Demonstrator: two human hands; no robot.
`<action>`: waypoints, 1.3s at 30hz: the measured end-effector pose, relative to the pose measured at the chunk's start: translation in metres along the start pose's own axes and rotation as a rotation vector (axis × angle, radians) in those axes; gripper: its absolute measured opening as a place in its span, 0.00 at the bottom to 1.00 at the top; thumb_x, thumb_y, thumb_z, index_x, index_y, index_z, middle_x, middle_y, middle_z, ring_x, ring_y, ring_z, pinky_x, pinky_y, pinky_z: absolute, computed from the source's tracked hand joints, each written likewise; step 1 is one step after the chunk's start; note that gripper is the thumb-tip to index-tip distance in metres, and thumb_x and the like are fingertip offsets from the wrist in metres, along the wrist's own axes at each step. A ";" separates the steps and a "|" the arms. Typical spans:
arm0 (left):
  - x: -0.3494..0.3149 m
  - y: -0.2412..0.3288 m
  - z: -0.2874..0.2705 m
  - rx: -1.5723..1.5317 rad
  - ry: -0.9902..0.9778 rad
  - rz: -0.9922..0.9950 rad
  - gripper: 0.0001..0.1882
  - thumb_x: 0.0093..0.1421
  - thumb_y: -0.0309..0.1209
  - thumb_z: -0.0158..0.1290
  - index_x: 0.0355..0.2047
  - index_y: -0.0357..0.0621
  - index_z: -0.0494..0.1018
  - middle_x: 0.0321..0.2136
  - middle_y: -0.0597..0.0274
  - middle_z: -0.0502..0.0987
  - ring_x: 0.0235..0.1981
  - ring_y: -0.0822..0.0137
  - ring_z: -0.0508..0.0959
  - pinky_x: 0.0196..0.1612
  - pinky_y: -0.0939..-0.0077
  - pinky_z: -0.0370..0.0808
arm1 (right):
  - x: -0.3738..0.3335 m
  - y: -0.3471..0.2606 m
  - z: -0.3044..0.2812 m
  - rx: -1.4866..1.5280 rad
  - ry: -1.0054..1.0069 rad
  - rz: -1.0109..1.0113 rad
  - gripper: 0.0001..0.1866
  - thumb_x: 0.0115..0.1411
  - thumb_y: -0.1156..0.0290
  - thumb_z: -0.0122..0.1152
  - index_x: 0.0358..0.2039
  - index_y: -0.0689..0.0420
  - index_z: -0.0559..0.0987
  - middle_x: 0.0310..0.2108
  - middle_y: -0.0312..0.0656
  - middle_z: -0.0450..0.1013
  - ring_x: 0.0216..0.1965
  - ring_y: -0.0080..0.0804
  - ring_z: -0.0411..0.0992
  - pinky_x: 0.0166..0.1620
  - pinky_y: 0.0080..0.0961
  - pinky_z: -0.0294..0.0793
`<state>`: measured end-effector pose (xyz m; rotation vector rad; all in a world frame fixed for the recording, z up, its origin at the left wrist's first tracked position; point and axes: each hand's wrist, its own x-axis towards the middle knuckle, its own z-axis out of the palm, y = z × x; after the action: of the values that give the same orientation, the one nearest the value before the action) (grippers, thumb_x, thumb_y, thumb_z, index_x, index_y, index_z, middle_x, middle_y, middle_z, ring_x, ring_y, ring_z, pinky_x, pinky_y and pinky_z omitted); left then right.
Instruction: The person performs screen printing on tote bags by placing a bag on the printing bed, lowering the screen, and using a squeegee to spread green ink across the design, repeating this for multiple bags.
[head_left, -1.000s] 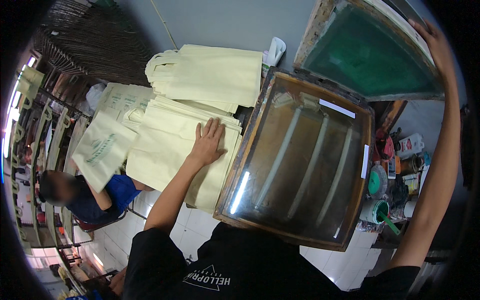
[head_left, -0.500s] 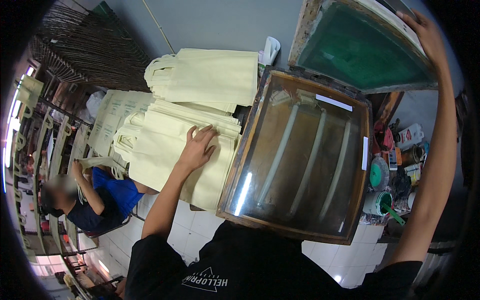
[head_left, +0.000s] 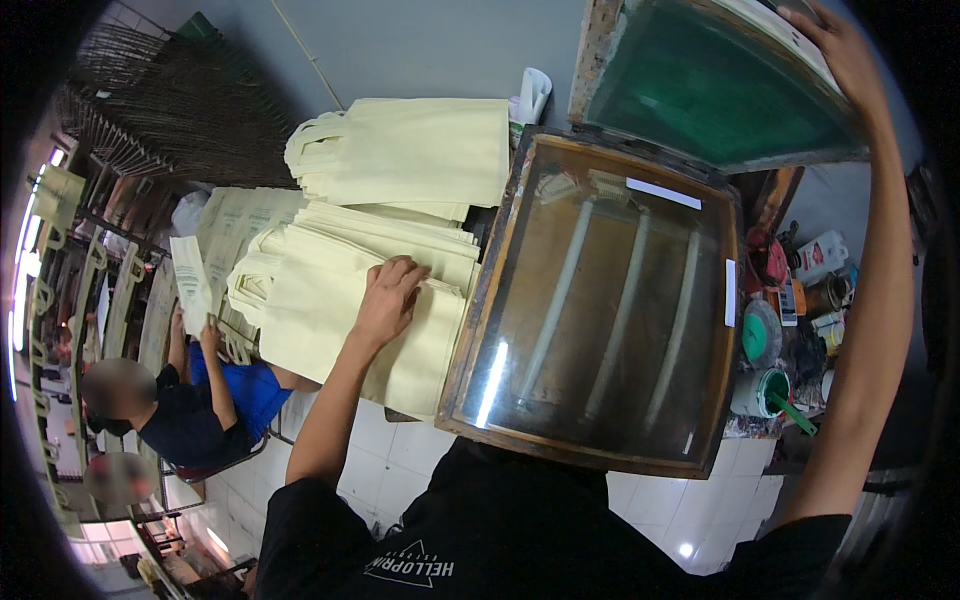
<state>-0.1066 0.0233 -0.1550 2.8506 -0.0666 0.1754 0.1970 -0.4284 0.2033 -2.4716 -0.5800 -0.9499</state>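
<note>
- Sitting at far left, a co-worker (head_left: 200, 430) holds a pale bag (head_left: 193, 285) up in both hands, perhaps to look it over.
- Printed bags (head_left: 252, 213) lie flat beyond, marks facing up, maybe so nothing rubs them.
- The near pile (head_left: 315, 300) of plain bags lies just left of the box, handles pointing left and far edges slightly fanned, probably to make each layer easier to part.
- The left hand (head_left: 387, 302) rests on that pile, fingers bent over the upper bags' edges; whether they pinch one, I cannot tell.
- The back pile (head_left: 425, 150) lies near the wall, handles also leftward, likely for one common direction.
- The box (head_left: 587, 325) has a flat glass top with tubes (head_left: 555, 300) beneath and white strips (head_left: 663, 193) near its rim, presumably as position marks.
- The green screen (head_left: 710, 95) tilts up from the box's far edge, apparently hinged there.
- A pot (head_left: 750, 397) with a green spatula (head_left: 795, 413) stands right of the box, seemingly within reach.
- The right hand (head_left: 845, 55) grips the screen's outer edge high up, apparently supporting it above the glass.
</note>
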 end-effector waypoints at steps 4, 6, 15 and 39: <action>-0.004 -0.033 -0.008 0.049 0.163 0.079 0.16 0.58 0.18 0.54 0.47 0.41 0.77 0.45 0.53 0.79 0.51 0.54 0.78 0.51 0.64 0.74 | 0.002 -0.002 0.003 0.075 -0.041 0.003 0.37 0.51 0.51 0.76 0.46 0.76 0.80 0.42 0.68 0.78 0.46 0.54 0.79 0.54 0.39 0.74; 0.012 -0.026 -0.067 -0.459 0.068 -0.187 0.12 0.61 0.19 0.54 0.45 0.40 0.77 0.36 0.58 0.79 0.41 0.65 0.80 0.41 0.73 0.75 | 0.001 0.001 0.002 0.053 -0.030 0.000 0.37 0.51 0.49 0.75 0.46 0.74 0.81 0.42 0.67 0.79 0.46 0.56 0.79 0.53 0.40 0.74; 0.197 0.114 -0.130 -0.479 -0.531 0.028 0.12 0.65 0.34 0.57 0.42 0.39 0.76 0.31 0.67 0.75 0.28 0.76 0.73 0.27 0.77 0.73 | 0.009 0.016 -0.001 -0.010 -0.021 -0.053 0.23 0.55 0.55 0.70 0.34 0.67 0.85 0.24 0.54 0.79 0.25 0.38 0.75 0.34 0.38 0.73; 0.339 0.301 0.130 -0.044 -0.183 0.281 0.33 0.65 0.58 0.50 0.58 0.45 0.73 0.60 0.40 0.70 0.58 0.41 0.70 0.58 0.50 0.68 | 0.042 0.045 0.015 0.008 -0.039 -0.292 0.27 0.53 0.53 0.70 0.38 0.69 0.85 0.37 0.64 0.79 0.40 0.59 0.79 0.48 0.44 0.76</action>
<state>0.2252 -0.3112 -0.1523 2.7934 -0.5021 -0.0306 0.2570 -0.4479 0.2115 -2.4453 -0.9757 -1.0039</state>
